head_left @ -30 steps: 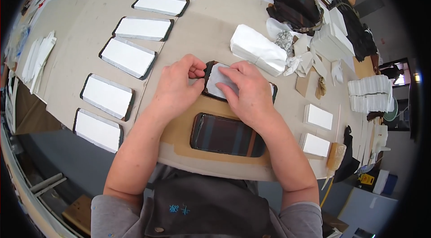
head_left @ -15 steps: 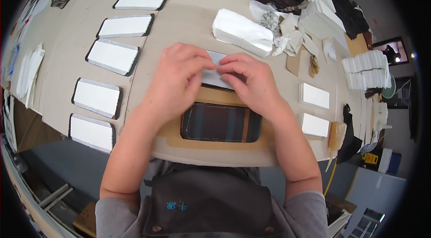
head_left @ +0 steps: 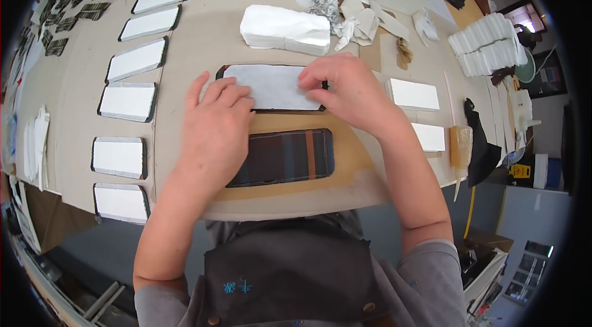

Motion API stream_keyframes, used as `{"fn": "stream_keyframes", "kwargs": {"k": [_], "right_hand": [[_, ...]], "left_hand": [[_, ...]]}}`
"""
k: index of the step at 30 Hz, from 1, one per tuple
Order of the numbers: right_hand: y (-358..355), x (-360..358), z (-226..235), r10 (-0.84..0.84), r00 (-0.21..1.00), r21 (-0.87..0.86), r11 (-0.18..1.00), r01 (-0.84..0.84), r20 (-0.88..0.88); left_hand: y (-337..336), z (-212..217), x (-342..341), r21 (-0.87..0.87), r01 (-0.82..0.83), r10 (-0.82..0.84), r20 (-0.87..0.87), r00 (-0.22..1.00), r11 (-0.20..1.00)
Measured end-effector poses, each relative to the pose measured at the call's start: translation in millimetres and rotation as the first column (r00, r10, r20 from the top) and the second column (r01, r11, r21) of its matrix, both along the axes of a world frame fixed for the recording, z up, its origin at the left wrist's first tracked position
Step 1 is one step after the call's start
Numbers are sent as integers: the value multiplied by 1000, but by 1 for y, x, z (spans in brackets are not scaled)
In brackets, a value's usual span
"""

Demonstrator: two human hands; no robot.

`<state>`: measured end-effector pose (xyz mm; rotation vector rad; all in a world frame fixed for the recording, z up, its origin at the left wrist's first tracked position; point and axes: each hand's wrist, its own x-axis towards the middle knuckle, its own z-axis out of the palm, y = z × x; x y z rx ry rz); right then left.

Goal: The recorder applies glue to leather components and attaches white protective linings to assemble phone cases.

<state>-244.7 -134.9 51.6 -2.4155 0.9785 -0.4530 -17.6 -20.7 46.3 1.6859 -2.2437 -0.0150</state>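
Observation:
A dark-edged flat panel (head_left: pixel 277 109) lies across the table before me, covered by a white sheet (head_left: pixel 265 88). My left hand (head_left: pixel 213 120) rests at the panel's left end, its fingers spread and fingertips at the sheet's edge; it is open. At the opposite end, my right hand (head_left: pixel 345 89) has bent fingers and thumb closed at the sheet's right edge, partly hiding the corner. Just nearer to me lies a dark striped fabric piece (head_left: pixel 283 155) with rounded corners, on a tan board (head_left: pixel 351 163). My left hand covers part of its left end.
Several white-topped panels with dark edges (head_left: pixel 127 102) form a column at left. Beyond my hands sits a white sheet stack (head_left: pixel 285 30). Two small white blocks (head_left: pixel 413 94) lie at right, near an amber bottle with a narrow tip (head_left: pixel 460 145). Plaid scraps (head_left: pixel 92 11) lie far left.
My hands have moved apart, from close together over the sheet to its opposite ends. More of the white sheet now shows. The view has shifted to the right.

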Motion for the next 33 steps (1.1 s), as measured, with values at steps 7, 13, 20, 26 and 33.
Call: {"fn": "stream_keyframes", "kwargs": {"k": [7, 13, 20, 26, 33], "right_hand": [[19, -12, -9, 3, 1000, -202, 979, 2, 27], [20, -44, 8, -153, 964, -89, 980, 176, 215], [22, -37, 9, -377, 894, 31, 924, 381, 241], [-12, -7, -12, -387, 874, -17, 912, 410, 292], [-37, 0, -29, -406, 830, 69, 908, 412, 384]], "left_hand": [[-3, -3, -31, -12, 133, -134, -104, 986, 991], [-16, 12, -34, 95, 139, -135, -46, 990, 986], [-89, 25, -46, -119, 26, -54, -238, 970, 993], [-160, -4, -58, -41, -47, 38, -196, 980, 998], [-166, 0, -46, 230, -66, 167, -451, 877, 971]]}}
